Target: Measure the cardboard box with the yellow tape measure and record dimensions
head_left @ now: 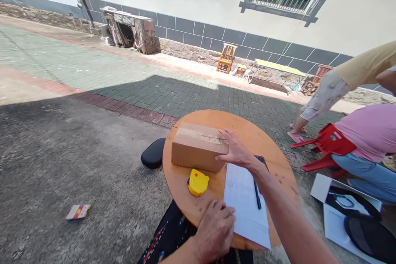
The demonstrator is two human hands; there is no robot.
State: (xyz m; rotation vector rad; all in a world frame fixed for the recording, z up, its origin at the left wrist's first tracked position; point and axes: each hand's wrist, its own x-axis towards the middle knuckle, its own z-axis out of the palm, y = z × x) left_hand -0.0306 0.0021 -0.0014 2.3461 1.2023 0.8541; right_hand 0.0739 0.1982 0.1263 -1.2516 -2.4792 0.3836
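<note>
A closed brown cardboard box [194, 154] with clear tape along its top lies on the round wooden table [247, 126]. My right hand [236, 150] spans the box's right end, thumb at the front corner and fingers at the back one. In front of the box sits a yellow tape measure [198, 182] with a red button. My left hand [216, 225] rests at the near table edge with its fingers curled, beside the white paper sheets [244, 202]; no object shows in it. A black pen [257, 194] lies on the sheets, partly behind my right forearm.
A black rounded case [154, 153] is left of the table. On the right, a person in pink sits on a red plastic chair [332, 144] and another person bends over. An open white box [335, 227] with black items lies on the ground, a small carton [78, 212] at left.
</note>
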